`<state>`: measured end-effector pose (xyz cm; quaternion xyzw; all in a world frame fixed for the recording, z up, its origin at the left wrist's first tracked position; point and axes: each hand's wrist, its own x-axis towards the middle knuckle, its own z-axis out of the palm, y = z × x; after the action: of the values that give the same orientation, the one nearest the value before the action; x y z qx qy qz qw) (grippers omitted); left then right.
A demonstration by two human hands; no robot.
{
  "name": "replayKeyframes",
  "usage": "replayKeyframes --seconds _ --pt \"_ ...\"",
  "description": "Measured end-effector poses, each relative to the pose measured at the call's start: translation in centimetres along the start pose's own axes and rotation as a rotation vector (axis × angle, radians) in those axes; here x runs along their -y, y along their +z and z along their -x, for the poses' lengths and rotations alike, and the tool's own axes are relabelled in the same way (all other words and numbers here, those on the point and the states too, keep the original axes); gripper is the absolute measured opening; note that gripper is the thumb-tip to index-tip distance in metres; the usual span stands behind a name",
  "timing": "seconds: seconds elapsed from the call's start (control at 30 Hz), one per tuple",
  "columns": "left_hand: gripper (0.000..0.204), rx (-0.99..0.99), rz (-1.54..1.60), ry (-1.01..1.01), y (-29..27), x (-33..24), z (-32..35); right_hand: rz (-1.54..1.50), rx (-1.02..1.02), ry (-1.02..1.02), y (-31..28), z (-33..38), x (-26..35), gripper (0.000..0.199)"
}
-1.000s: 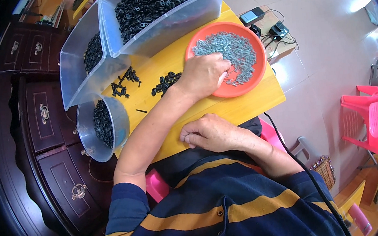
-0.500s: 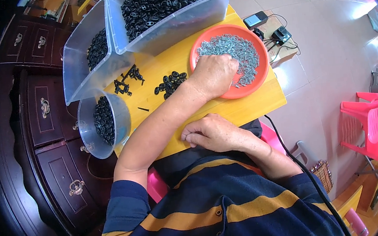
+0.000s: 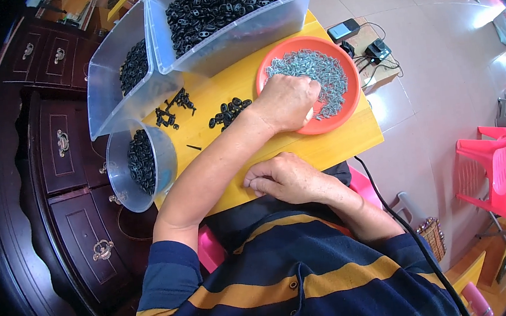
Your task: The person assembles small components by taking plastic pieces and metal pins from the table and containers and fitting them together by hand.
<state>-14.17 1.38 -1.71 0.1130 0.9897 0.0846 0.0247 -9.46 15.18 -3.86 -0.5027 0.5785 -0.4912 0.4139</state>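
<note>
My left hand (image 3: 287, 102) reaches across the table over the near left part of an orange-red round plate (image 3: 352, 92). Its fingers are curled down at the small silver screws (image 3: 317, 68) heaped there, and the fingertips are hidden. My right hand (image 3: 288, 178) rests at the near edge of the yellow table (image 3: 238, 165), fingers curled under and thumb pressed in; what it may hold is out of sight. Small black oval pieces with holes (image 3: 231, 110) lie in a pile beside my left forearm. Farther left are thin black branching pieces (image 3: 173, 108) and one loose black stick (image 3: 193, 147).
Two clear bins, a large one (image 3: 248, 29) and a smaller one (image 3: 100, 102), hold black pieces at the back. A clear round tub (image 3: 165, 156) of them tilts at the left. Dark drawers (image 3: 81, 224) flank the table; a box with devices (image 3: 377, 66) stands right.
My left hand stays at the screws with only a slight shift of the fingers. The whole view has moved a little; my right hand keeps its place.
</note>
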Motion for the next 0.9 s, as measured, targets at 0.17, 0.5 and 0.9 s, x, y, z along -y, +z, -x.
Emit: replayKeyframes --seconds 0.17,0.5,0.9 --pt "0.015 -0.266 0.233 -0.045 -0.4 0.9 1.0 -0.050 0.010 0.021 -0.3 0.0 0.3 0.016" --pt "0.010 -0.406 0.388 -0.059 1.5 1.3 1.8 -0.040 -0.018 0.024 -0.4 -0.1 0.1 0.017" --pt "0.009 -0.303 1.634 -0.226 0.3 1.5 3.9 -0.698 -0.322 0.121 -1.8 -0.2 0.0 0.021"
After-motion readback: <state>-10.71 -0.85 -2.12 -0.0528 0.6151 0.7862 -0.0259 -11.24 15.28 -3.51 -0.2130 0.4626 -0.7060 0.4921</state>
